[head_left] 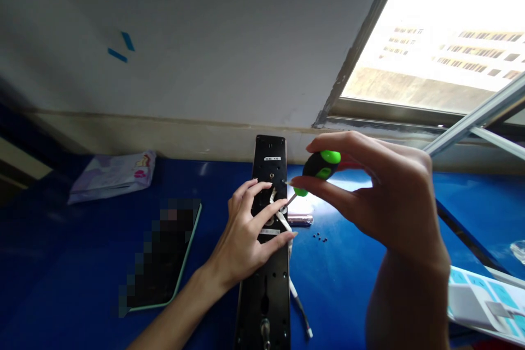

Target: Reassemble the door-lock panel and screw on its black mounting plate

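Note:
A long black lock panel (268,164) lies lengthwise on the blue table (82,240), its far end toward the wall. My left hand (250,235) rests on its middle with fingers spread, pressing down beside a white cable (297,298) that runs out of the panel toward me. My right hand (381,197) is raised above the table and pinches a short screwdriver with a black and green handle (322,167). Its thin shaft points down-left at a hole in the panel's upper part.
A phone (164,257) lies left of the panel. A pale plastic packet (112,175) sits at the back left by the wall. Small dark screws (320,237) and a small metallic cylinder (300,221) lie right of the panel. A white power strip (484,301) is at the right edge.

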Motion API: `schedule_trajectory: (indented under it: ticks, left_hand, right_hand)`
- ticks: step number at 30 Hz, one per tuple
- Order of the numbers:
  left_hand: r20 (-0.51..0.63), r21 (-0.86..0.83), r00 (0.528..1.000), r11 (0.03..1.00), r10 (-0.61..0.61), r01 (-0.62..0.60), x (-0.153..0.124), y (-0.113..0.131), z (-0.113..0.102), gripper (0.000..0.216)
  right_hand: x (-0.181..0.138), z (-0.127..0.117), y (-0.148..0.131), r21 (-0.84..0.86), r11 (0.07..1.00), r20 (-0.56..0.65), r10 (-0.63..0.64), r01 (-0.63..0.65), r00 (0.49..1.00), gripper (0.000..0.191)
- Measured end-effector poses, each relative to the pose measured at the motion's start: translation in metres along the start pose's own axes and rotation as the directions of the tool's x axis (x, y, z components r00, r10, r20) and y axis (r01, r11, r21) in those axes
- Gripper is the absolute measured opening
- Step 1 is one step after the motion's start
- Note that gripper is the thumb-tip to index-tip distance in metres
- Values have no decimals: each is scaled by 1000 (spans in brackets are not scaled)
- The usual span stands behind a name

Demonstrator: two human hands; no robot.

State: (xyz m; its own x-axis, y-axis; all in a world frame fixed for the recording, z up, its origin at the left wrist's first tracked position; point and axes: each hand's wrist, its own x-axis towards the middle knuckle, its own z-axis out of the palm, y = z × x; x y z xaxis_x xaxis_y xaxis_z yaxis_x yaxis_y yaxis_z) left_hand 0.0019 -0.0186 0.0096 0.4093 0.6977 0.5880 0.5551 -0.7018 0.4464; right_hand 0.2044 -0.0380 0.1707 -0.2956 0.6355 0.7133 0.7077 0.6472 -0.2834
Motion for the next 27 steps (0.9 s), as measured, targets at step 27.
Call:
schedule_trajectory:
  ticks: [27]
  left_hand:
    - [70, 486, 792, 714, -606, 504, -66, 66, -25, 65]
  right_hand:
    - [-28, 24, 2, 185, 981, -279, 3, 51, 960, 37]
